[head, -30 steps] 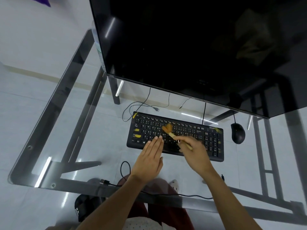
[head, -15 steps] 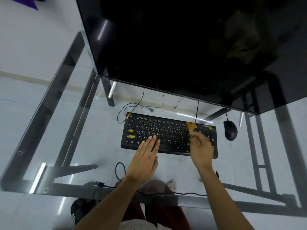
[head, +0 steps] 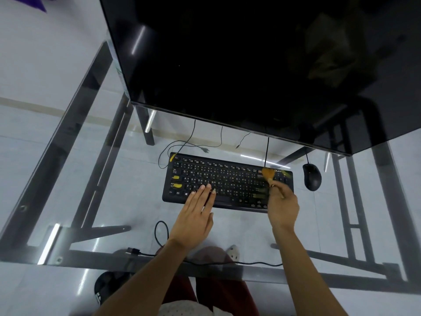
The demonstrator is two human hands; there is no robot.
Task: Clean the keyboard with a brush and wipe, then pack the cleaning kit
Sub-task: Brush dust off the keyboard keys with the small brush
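A black keyboard [head: 227, 179] with several yellow marks lies on the glass desk [head: 91, 197]. My left hand [head: 196, 220] rests flat, fingers together, on the keyboard's lower left-middle keys. My right hand [head: 282, 204] grips a small brush [head: 268, 174] with tan bristles. The bristles touch the keyboard's upper right corner, near the number pad. The brush handle is mostly hidden in my fist. No wipe or kit case shows.
A large dark monitor [head: 250, 65] overhangs the back of the desk. A black mouse [head: 312, 176] sits right of the keyboard. A black cable [head: 164, 236] loops near the front edge. Metal frame bars show through the glass.
My right hand has swept the brush from the middle of the keyboard to its upper right corner. My left hand has stayed flat on the left-middle keys.
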